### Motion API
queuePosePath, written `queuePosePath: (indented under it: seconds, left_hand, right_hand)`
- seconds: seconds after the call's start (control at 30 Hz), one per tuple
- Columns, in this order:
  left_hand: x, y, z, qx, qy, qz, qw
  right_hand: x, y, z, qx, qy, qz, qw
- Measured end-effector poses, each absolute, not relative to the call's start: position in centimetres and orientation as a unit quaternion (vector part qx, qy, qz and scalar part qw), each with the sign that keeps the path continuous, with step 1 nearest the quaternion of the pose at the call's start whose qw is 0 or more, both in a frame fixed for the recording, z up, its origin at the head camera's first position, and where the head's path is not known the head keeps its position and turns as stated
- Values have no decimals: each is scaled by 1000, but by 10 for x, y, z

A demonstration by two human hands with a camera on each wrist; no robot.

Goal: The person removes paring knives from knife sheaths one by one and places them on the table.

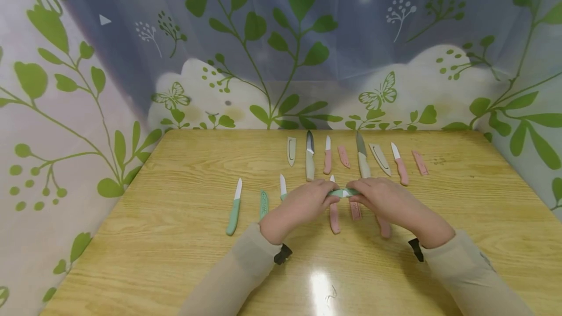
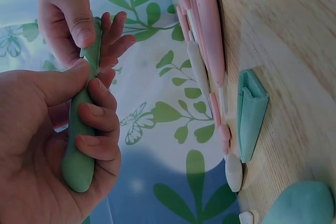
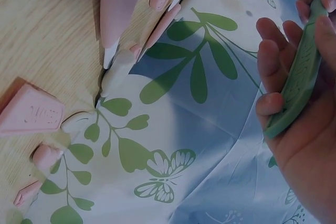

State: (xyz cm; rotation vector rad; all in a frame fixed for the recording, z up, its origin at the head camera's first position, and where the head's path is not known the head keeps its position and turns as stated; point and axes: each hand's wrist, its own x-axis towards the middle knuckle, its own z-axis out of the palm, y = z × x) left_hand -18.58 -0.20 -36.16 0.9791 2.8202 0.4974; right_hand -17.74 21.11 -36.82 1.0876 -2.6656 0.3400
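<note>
My left hand grips the green handle of a paring knife, fingers curled round it. In my right hand is a green knife sheath, held between thumb and fingers. Both hands meet above the table, sheath and knife end to end, with a bit of white blade showing between them in the head view. Beneath the hands lie a pink knife, a pink sheath and another pink handle, partly hidden by the right hand.
On the wooden table, a green knife, a green sheath and a partly covered green knife lie left. Behind are beige-handled knives, pink knives and sheaths. A patterned cloth hangs beyond.
</note>
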Motion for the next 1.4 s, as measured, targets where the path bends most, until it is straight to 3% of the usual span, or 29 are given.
queuePosePath:
  seconds: [0.47, 0.97, 1.4]
  left_hand:
    - [-186, -4, -361, 319, 929, 177, 65]
    - [-187, -6, -363, 317, 930, 178, 60]
    - [-186, -6, -362, 318, 928, 181, 63]
  right_hand:
    - [-177, 213, -366, 374, -915, 107, 110]
    - [-181, 217, -368, 387, -904, 104, 147]
    - [-180, 217, -365, 362, -920, 110, 107]
